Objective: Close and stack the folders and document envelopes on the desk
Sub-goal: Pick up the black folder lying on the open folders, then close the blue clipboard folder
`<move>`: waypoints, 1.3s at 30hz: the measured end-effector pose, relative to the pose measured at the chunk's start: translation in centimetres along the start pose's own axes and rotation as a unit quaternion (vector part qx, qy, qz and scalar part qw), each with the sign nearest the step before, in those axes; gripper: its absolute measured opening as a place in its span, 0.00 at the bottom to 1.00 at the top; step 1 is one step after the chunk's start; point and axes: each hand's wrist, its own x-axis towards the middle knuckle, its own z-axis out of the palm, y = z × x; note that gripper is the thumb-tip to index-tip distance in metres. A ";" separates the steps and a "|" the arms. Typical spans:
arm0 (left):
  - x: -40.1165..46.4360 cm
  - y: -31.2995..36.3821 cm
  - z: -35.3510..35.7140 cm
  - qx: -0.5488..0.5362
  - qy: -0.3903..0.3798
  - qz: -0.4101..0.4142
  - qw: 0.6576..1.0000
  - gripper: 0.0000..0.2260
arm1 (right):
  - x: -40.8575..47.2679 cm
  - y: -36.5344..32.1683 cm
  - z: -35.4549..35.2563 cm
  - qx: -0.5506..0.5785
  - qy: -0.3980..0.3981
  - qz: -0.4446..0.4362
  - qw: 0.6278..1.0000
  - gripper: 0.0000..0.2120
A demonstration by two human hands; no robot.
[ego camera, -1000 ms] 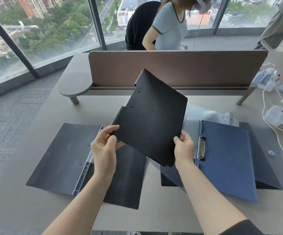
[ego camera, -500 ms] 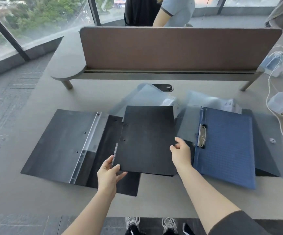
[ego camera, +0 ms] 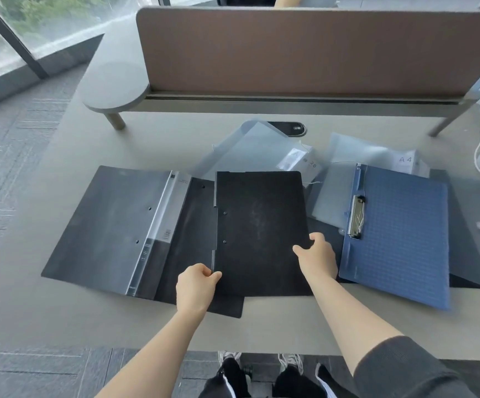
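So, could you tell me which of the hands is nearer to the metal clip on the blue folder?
Right. The right hand grips the black folder's right edge, just left of and below the metal clip. The left hand holds that folder's lower-left edge, farther away.

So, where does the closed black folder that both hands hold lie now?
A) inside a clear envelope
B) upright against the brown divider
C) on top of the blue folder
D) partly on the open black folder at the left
D: the closed black folder, held by the left hand and right hand, lies flat over the right half of the open black folder.
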 end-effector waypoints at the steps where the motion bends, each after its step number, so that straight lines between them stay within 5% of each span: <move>1: 0.1 0.1 -0.1 0.005 -0.003 -0.002 1.000 0.09 | 0.0 -0.1 0.0 -0.012 0.002 0.001 1.000 0.23; 11: 1.2 1.5 -1.2 0.034 -0.023 0.041 0.998 0.06 | -0.5 -0.9 0.1 -0.084 0.019 0.006 0.996 0.26; 27: -1.0 14.1 1.5 -0.040 -0.077 0.248 0.965 0.05 | 0.7 -2.2 -7.8 0.110 0.054 -0.077 0.989 0.13; 34: -4.1 20.7 8.3 -0.077 -0.166 0.220 0.958 0.09 | 4.4 2.9 -13.5 0.102 0.060 -0.116 0.986 0.09; 39: -5.6 23.3 13.8 -0.035 -0.166 0.204 0.964 0.11 | 8.1 8.3 -16.5 0.003 0.037 -0.081 0.996 0.20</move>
